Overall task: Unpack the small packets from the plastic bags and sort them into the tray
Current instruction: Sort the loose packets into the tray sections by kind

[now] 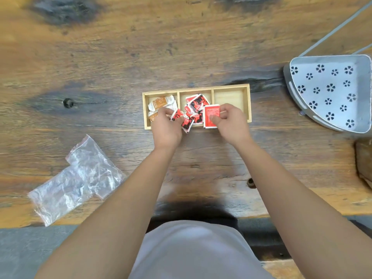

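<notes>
Worn wooden surface (pixel 100 57) carries my three-compartment wooden tray (pixel 248 103); my right hand (pixel 231 119) pinches a flat red square packet (pixel 211 115) just left of the vacant right compartment, left hand (pixel 167 125) pinching red-black packets (pixel 178 115) over the middle

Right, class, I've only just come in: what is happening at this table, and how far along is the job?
A person is sorting small packets into a wooden tray with three compartments. The left hand pinches a red-and-black packet over the tray's front edge; the right hand holds a red packet beside the middle pile. Orange-and-white packets fill the left compartment, red ones the middle, and the right looks bare. Two plastic bags, apparently empty, lie on the table.
</notes>
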### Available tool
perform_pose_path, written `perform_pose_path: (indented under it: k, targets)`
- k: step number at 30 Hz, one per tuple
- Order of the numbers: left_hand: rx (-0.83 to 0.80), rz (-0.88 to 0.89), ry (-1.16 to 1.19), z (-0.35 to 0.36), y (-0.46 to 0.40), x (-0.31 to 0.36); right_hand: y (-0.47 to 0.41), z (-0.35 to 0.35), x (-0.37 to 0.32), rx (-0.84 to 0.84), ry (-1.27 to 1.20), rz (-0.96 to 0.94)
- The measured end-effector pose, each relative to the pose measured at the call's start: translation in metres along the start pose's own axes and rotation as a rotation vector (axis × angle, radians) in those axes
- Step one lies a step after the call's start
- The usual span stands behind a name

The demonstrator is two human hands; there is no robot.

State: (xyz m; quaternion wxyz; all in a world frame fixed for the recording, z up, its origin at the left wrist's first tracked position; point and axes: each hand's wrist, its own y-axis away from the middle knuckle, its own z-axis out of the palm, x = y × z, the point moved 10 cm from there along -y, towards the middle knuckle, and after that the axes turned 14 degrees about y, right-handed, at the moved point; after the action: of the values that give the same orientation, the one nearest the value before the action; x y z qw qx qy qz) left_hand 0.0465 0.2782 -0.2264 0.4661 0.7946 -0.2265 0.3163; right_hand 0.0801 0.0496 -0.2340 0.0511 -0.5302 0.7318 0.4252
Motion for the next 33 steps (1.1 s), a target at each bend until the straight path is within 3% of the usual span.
perform_pose_path:
  k: [3,7,17,25,33]
  targets:
    - [0.053,-0.029,0.024,0.002,-0.022,0.012,-0.022,0.002,-0.020,-0.006,0.049,0.020]
    - [-0.031,0.005,-0.100,0.027,-0.035,0.026,-0.045,0.009,-0.035,-0.050,0.219,0.028]
    - [-0.279,0.445,-0.853,0.081,-0.046,0.056,-0.069,0.026,-0.053,-0.138,0.631,-0.127]
    - [-0.399,0.524,-0.848,0.070,-0.033,0.051,-0.043,0.007,-0.070,0.010,0.825,-0.306]
    - [-0.418,0.547,-0.947,0.079,-0.030,0.039,-0.038,0.035,-0.057,-0.088,0.884,-0.372]
